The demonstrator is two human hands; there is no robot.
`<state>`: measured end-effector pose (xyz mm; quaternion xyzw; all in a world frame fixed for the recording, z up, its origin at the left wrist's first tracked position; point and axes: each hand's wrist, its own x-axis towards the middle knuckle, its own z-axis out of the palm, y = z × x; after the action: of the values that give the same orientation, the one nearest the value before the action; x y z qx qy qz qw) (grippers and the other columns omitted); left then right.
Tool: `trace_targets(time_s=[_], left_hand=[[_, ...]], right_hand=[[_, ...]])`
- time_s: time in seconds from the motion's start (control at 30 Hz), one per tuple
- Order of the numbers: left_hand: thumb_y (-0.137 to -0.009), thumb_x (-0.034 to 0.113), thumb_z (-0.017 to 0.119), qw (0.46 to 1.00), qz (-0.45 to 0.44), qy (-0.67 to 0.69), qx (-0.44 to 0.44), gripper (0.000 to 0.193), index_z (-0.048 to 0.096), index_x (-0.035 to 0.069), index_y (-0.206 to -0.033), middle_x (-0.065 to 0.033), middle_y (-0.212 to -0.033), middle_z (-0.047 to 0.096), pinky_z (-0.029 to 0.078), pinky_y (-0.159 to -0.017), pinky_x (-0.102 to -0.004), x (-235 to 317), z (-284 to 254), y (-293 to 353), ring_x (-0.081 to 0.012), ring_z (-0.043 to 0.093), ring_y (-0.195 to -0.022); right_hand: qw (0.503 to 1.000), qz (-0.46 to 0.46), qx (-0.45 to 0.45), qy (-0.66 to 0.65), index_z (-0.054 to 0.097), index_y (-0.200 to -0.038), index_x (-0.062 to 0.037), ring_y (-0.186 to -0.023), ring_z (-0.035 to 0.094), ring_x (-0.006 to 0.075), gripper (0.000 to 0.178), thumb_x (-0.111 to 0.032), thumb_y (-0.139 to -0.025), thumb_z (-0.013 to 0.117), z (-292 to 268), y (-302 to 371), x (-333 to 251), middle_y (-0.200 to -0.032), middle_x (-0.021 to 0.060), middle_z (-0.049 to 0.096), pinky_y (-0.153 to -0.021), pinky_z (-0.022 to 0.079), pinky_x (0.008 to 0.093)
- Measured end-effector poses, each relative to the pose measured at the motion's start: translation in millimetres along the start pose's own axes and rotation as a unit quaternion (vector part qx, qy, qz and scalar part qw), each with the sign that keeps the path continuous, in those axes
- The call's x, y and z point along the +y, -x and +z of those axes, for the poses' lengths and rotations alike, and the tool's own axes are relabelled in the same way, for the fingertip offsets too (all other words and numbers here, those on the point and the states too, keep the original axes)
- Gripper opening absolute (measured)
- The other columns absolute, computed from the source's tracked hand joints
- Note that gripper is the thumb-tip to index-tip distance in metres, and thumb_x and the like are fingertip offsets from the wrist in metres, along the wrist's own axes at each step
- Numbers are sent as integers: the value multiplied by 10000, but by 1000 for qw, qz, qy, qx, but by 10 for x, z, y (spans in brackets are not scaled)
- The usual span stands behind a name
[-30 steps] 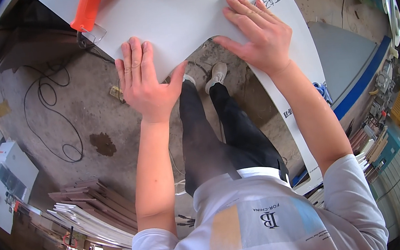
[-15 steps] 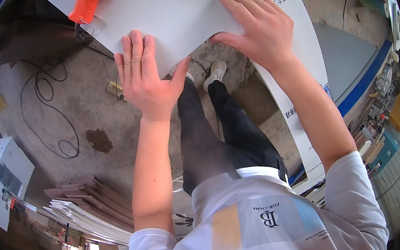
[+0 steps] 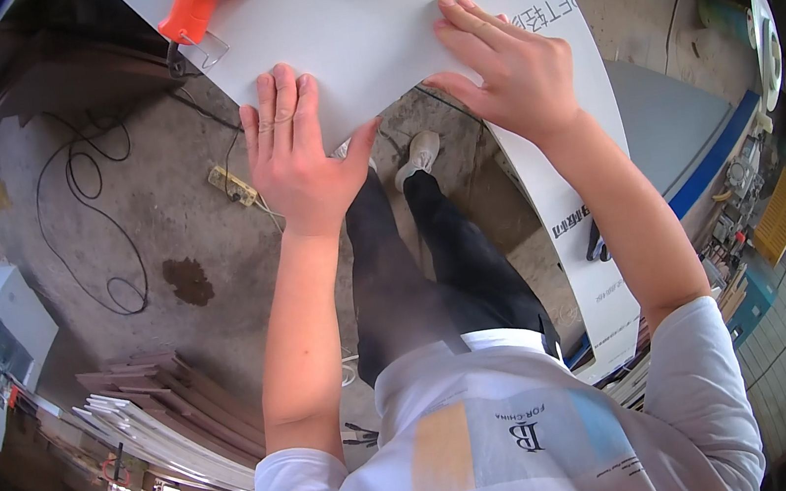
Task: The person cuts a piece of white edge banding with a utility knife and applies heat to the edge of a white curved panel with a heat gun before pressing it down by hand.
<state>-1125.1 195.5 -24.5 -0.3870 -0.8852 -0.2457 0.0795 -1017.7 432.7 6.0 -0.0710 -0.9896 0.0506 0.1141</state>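
Note:
A white sheet (image 3: 335, 30) lies before me, its near edge running between my hands. My left hand (image 3: 306, 153) rests flat on the left part of that edge, fingers pointing away and the thumb stretched toward the middle. Opposite it, my right hand (image 3: 515, 75) presses on the sheet with its fingers extended and slightly bent, thumb out along the near edge. Neither hand grasps anything that I can see. Beyond my left hand sits an orange-red tool (image 3: 195, 5) with a bent wire stand, its far end cut off by the frame.
Under my right forearm runs a long white printed strip (image 3: 588, 259). Black cable (image 3: 44, 232) loops over the concrete floor at left, with a yellowish power strip (image 3: 231, 185) near my left hand. Stacked boards (image 3: 163, 420) lie lower left. A grey, blue-edged panel (image 3: 670, 124) stands at right.
The view has shifted a little. My right hand's fingers have drawn slightly nearer and bend more. My left hand stays flat on the sheet's edge.

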Motion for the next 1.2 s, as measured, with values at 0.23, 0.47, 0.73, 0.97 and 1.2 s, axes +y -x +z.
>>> trace_targets(time_s=[0.23, 0.47, 0.73, 0.97, 1.2], left_hand=[[-747, 446, 883, 1000, -3, -2, 13, 709, 691, 13, -1274, -175, -1422, 647, 419, -1150, -528, 33, 22, 6, -338, 587, -1363], [-751, 451, 879, 1000, 0, -10, 26, 689, 701, 22, -1261, -162, -1409, 660, 427, -1144, -528, 41, 80, 21, -324, 605, -1345], [-761, 422, 878, 1000, -1, -19, 6, 670, 692, 23, -1265, -155, -1420, 651, 437, -1138, -504, 116, 24, -54, -318, 593, -1355], [-647, 356, 930, 997, 44, 50, -31, 761, 673, 53, -1296, -132, -1429, 641, 431, -1151, -512, 338, 287, -453, -311, 564, -1379], [-651, 375, 919, 998, 65, 1, -27, 685, 735, 48, -1225, -117, -1373, 687, 473, -1123, -491, 369, 276, -512, -299, 608, -1339]], right_hand=[[993, 43, 112, -9, 777, -958, -103, -1099, 746, 185, 575, -616, -708, 852, 105, -44, -164, -1172, 48, 780, -851, 638, 346], [991, -5, 133, 30, 745, -921, -118, -1065, 756, 177, 570, -655, -738, 799, 196, 11, -51, -1161, 24, 779, -766, 642, 335], [986, 0, 66, -156, 809, -952, -109, -1052, 761, 176, 224, -279, -819, 867, 7, -9, 174, -1126, 25, 791, -831, 630, 299], [967, 93, 198, -128, 802, -1075, -151, -1012, 734, 226, 196, -203, -886, 798, 271, 43, 581, -1102, 11, 786, -854, 575, 352], [847, 516, -94, -87, 670, -866, -115, -817, 644, 279, 692, -744, -994, 412, -139, 535, 736, -791, 58, 686, -793, 506, 390]])
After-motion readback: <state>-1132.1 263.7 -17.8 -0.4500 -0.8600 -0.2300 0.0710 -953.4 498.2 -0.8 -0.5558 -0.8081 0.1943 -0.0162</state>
